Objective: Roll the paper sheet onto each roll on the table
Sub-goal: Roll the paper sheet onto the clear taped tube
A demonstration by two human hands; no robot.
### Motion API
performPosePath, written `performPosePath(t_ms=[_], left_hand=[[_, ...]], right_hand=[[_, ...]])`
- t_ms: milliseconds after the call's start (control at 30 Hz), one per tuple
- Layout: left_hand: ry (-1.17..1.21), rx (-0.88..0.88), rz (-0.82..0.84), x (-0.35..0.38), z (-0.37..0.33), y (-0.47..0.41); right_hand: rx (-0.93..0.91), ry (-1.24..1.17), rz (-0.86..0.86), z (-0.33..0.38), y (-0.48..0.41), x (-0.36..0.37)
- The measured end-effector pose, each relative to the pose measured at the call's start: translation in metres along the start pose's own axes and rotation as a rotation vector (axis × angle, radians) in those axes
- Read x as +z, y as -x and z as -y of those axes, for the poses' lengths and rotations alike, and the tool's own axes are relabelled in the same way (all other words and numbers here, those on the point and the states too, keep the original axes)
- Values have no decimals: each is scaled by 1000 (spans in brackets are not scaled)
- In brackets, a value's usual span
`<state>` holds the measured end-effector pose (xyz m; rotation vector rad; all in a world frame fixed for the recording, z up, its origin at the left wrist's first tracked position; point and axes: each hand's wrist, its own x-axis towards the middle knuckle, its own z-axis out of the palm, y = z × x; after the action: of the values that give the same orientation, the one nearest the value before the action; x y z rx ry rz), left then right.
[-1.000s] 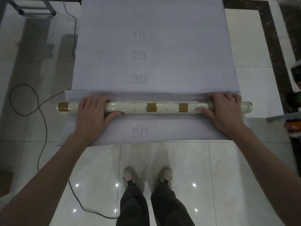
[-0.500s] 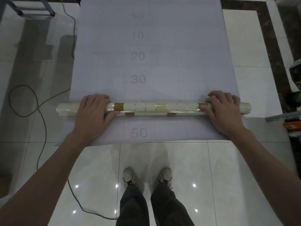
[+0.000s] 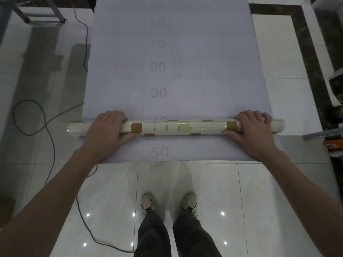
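**A:** In the head view, where did we have the roll (image 3: 172, 128)?

**B:** It lay crosswise on the paper sheet (image 3: 204, 62) just below the frame's middle, between the printed 30 and 50. It half covered the mark between them.

**A:** And our hands?

**B:** Both were wrapped on it. The left hand (image 3: 105, 130) gripped it left of centre and the right hand (image 3: 255, 132) right of centre. Fingers curled over the far side and thumbs pressed the near side. We judged the wide spacing was meant to keep the long roll square to the sheet, so the paper would wind on evenly.

**A:** Had any paper gone on yet?

**B:** We could not tell. The brown tape patches (image 3: 136, 127) showed bare along its length, and a strip of sheet lay flat between the roll and the near edge.

**A:** What about edges?

**B:** The sheet's near edge ran across the lower middle, just under the 50, with our shoes (image 3: 147, 204) on the tiled floor (image 3: 194, 182) below it. Both ends of the roll stuck out past the sheet's side edges.

**A:** Was there room to move?

**B:** Upward in the frame the sheet ran flat and bare to the top, so rolling forward looked free. At the left a cable (image 3: 53, 147) passed near that end of the roll. At the right a grey metal bar (image 3: 323, 133) lay just beside the other end, so we judged sideways drift was the risk.
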<state>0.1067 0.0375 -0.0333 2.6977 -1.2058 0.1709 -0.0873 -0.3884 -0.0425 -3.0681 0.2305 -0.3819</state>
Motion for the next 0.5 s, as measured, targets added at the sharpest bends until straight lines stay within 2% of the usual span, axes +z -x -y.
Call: performPosePath(t_ms=[300,500], left_hand=[[-30,23,87,-36,1,-11],[-69,20,-3,-102,-6,-38]], right_hand=[[-50,20,-81,1,-13,-25],[-52,-29,-88,-1,-40,-84]])
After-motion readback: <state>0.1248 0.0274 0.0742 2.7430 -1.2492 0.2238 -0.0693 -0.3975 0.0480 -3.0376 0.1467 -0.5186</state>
